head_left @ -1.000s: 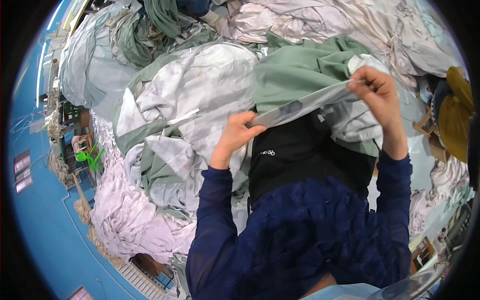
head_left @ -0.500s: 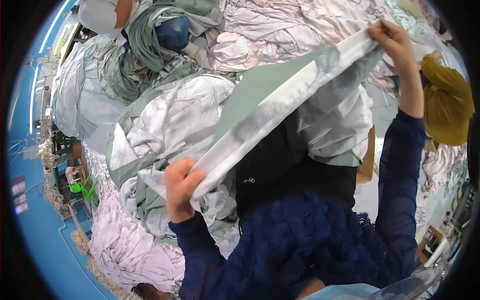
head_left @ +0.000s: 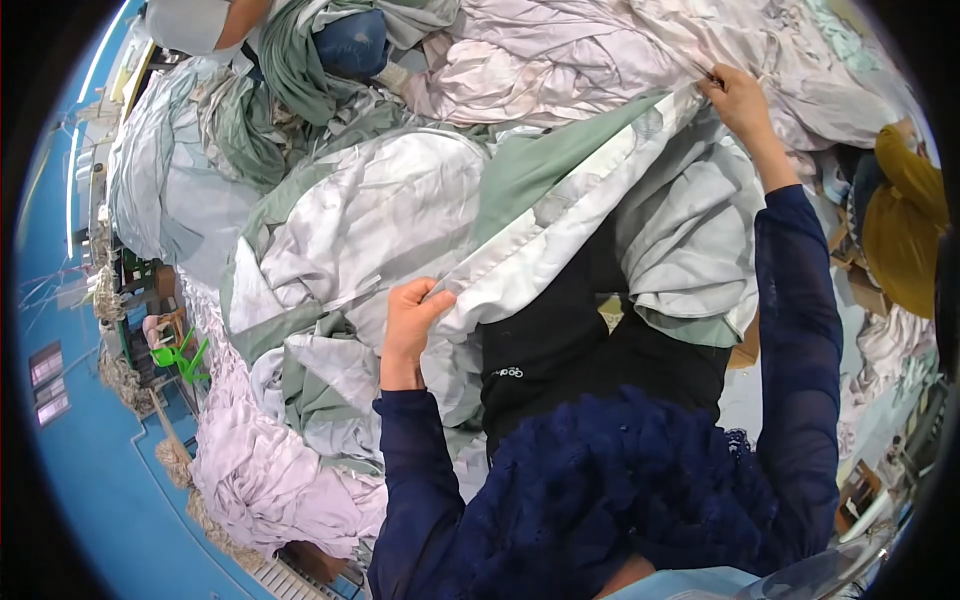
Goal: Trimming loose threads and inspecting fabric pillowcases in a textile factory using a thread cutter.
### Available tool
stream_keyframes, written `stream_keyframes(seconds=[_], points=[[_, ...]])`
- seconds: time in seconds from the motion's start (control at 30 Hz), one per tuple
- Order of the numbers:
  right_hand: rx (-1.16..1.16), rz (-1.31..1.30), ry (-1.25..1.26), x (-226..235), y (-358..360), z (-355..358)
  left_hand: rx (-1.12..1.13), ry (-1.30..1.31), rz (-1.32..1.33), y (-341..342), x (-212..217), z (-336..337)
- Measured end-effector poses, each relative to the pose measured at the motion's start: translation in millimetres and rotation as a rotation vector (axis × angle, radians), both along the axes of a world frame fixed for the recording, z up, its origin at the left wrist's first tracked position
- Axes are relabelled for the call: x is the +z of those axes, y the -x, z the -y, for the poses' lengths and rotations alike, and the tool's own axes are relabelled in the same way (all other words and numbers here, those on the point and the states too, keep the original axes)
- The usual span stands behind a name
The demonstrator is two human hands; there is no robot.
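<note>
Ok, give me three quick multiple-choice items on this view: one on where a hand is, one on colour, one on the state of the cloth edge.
1. Where is the right hand?
A. Raised at the far end of the pale grey and green sheet's folded edge
B. Resting on the blue floor
C. Inside a box

2. What colour are the person's long sleeves?
A. Red
B. Dark navy blue
C. White

3. How does the sheet's edge run between the left hand and the right hand?
A. Rolled into a ball
B. Knotted
C. Stretched out in a line

Answers: 1 A, it grips the edge up high; 2 B, both forearms show navy; 3 C, the band spans hand to hand.
</note>
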State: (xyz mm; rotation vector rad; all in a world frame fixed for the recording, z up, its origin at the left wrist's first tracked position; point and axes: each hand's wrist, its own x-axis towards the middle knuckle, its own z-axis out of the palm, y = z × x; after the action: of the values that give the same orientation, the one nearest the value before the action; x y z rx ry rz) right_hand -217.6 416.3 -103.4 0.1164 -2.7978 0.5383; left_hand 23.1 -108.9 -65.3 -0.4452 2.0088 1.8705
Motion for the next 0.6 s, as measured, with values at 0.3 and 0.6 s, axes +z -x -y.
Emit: stream_keyframes(seconds=[0.3,0.6], points=[[0.074,-0.205,0.325,10.6,-48.8,82.3,-0.007,-0.043,0.006,-2.6,-18.0,4.3],[0.201,0.61,1.077,27.4,-167.1,205.3,-0.016,0.02,0.005,-3.8,-20.5,-12.0]])
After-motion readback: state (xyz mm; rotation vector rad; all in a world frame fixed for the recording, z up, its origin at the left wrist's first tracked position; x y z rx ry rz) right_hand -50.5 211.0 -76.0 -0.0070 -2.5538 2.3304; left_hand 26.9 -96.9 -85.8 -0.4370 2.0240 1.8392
